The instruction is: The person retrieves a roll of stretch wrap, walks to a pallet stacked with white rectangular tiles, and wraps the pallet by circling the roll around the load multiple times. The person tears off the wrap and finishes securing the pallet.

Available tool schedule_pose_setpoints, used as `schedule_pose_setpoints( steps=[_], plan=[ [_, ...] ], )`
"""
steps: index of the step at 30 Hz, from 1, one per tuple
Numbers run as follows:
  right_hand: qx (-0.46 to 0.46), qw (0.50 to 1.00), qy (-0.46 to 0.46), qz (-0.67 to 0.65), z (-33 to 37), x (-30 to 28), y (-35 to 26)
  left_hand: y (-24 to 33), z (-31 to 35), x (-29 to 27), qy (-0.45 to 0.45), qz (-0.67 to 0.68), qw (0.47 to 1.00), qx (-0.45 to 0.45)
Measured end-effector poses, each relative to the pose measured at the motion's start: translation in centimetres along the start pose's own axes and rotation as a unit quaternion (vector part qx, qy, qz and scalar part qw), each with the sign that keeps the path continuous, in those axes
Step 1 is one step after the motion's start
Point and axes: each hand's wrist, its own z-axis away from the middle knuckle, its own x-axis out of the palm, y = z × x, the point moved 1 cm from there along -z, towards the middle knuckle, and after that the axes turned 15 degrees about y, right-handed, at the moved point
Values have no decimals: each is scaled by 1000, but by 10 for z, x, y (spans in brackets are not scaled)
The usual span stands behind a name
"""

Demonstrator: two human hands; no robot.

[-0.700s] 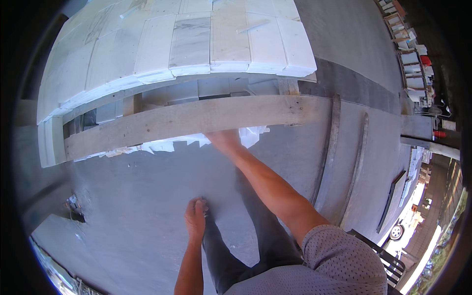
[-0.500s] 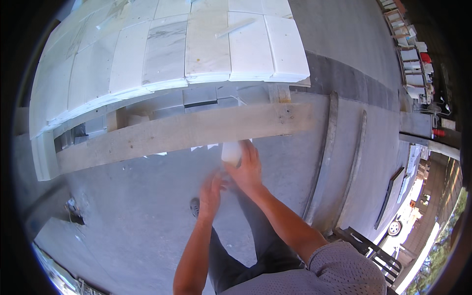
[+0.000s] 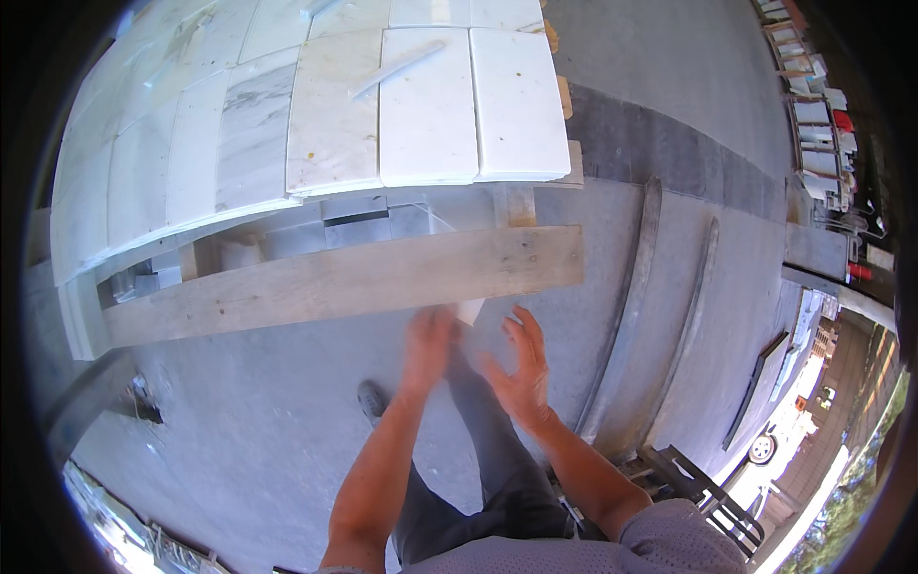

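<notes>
From my seat I look down over two bare hands working beneath the edge of a stone-laden wooden frame. The left hand (image 3: 427, 346), just off centre at seven o'clock, is blurred; its fingers are bunched narrow beside a small white piece (image 3: 470, 311), and I cannot tell whether they grip it or merely touch it. That piece sits close to centre at six o'clock, flat-faced and straight-edged, its upper part hidden by a plank. The right hand (image 3: 521, 375), at five o'clock, is wide, its fingers curved and spread, holding nothing that I can see and apart from the white piece.

The plank (image 3: 344, 289) runs from nine o'clock to just short of three, pale raw wood with visible grain and a few dark knots. Above it, from nine o'clock round to one, I see rectangular stone slabs (image 3: 335, 124) laid edge to edge, smooth and whitish, some veined grey, one speckled brown. A thin pale strip (image 3: 397, 69) lies aslant on them at half past eleven. Squared wooden blocks (image 3: 516, 205) stand in the gap below the slabs.

From two o'clock to five, two long, narrow, slightly curved bars (image 3: 626, 306) cross the smooth grey floor (image 3: 258, 430). A dark shoe (image 3: 371, 397) shows at seven.
</notes>
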Motion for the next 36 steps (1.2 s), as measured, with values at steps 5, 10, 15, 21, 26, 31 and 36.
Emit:
schedule_pose_setpoints(
  steps=[5, 10, 15, 21, 26, 31, 36],
  plan=[
    [181, 982, -19, -56, 17, -3, 15, -16, -32, 24, 137, -177, 916, 334],
    [309, 946, -58, -83, 23, 5, 32, -32, -42, 49, 115, -246, 886, 375],
    [339, 919, 31, -200, -3, 9, 43, 3, -23, 58, 148, -179, 907, 352],
    [295, 940, 80, -153, -51, 14, 32, 54, -26, 57, 223, -298, 819, 437],
    [316, 934, 94, -139, -56, 22, 19, 64, -45, 62, 172, -398, 763, 479],
    [287, 938, 70, -183, -59, 16, 18, 66, -48, 70, 195, -457, 731, 468],
    [282, 940, 37, -191, -61, 14, 24, 63, -39, 64, 188, -344, 802, 450]
  ],
)
